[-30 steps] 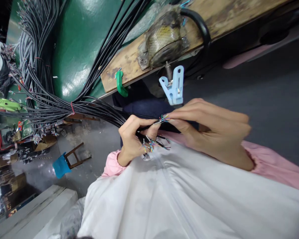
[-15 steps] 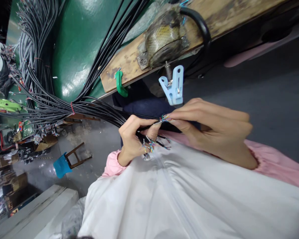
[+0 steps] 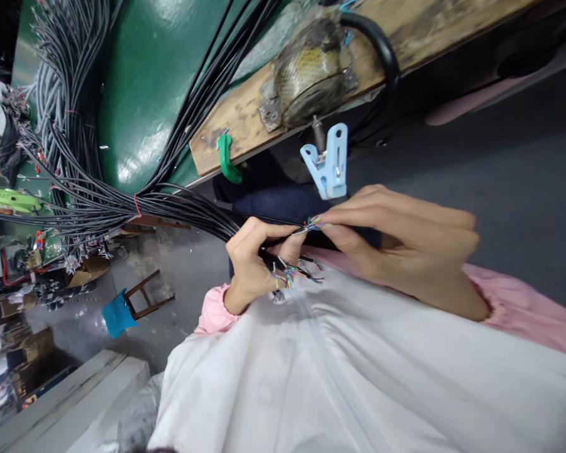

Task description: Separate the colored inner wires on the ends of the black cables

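My left hand [image 3: 252,261] is closed around the end of a bundle of black cables [image 3: 188,211], pinching one cable between thumb and forefinger. Fine coloured wires [image 3: 312,223] fan out from that cable's stripped end. The fingertips of my right hand [image 3: 400,245] pinch these wires at their tips. Below the left thumb, more stripped ends [image 3: 287,274] with coloured wires stick out from the palm. A red tie [image 3: 137,206] binds the bundle further left, where it spreads onto the green table [image 3: 136,113].
A light blue clip [image 3: 330,163] hangs off the wooden board [image 3: 245,119], beside a tape-wrapped device [image 3: 306,72]. A green hook-shaped piece [image 3: 228,159] sits at the board's edge. More cables [image 3: 75,94] lie on the table. A blue-seated stool [image 3: 119,313] stands on the floor.
Both hands stay almost in place, with the same cable and wires in their fingers. The right hand's fingers have shifted very slightly.
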`<state>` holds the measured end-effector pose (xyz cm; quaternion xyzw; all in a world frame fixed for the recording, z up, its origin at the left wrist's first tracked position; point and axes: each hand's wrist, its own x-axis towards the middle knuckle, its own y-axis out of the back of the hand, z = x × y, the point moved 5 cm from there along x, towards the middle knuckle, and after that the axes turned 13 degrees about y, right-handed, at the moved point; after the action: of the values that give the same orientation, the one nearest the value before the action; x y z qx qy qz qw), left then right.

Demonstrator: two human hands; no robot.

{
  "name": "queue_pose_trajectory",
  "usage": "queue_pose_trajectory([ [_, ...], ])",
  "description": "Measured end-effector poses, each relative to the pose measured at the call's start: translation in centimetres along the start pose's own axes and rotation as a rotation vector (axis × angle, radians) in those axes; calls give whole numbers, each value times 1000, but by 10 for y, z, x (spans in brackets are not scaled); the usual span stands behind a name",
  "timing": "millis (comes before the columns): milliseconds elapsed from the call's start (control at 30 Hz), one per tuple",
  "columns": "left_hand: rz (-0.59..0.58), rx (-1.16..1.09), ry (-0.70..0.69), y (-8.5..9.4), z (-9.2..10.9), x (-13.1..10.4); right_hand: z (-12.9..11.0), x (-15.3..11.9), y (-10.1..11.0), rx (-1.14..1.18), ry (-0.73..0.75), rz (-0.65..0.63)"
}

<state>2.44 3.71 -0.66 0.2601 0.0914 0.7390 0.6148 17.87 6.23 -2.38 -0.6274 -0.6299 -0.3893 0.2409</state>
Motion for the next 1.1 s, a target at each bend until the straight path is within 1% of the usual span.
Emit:
queue_pose_trajectory([
  [100, 20, 4, -23, 0, 1, 0, -2, 1, 2, -16, -12, 17],
  [233, 18, 24, 13, -1, -1, 0, -4, -2, 2, -83, -13, 40],
  [300, 11, 4, 42, -1, -3, -1, -5, -4, 1, -132, 6, 49],
  [400, 9, -28, 64, -1, -6, -1, -7, -5, 0, -191, 81, 64],
  [500, -15, 10, 95, -2, -9, -1, -8, -4, 0, -196, 146, 73],
  [600, -52, 32, 122, -3, -11, -1, -8, -2, 0, -205, 131, 49],
  [667, -54, 29, 99, -3, -9, 0, -8, -2, -1, -212, 130, 36],
  [733, -55, 29, 86, -2, -7, 1, -6, -1, -2, -178, 95, 56],
  [833, -41, 15, 108, -1, -6, 2, -1, -2, -2, -40, -27, 158],
  [900, -22, -8, 107, 0, -5, 2, 1, -2, -4, 60, -84, 202],
  [1000, -6, -47, 105, 2, -5, 2, 1, -2, -8, 165, -128, 198],
  [1100, -11, -35, 168, 1, -9, 1, 1, -4, -8, 197, -185, 220],
])
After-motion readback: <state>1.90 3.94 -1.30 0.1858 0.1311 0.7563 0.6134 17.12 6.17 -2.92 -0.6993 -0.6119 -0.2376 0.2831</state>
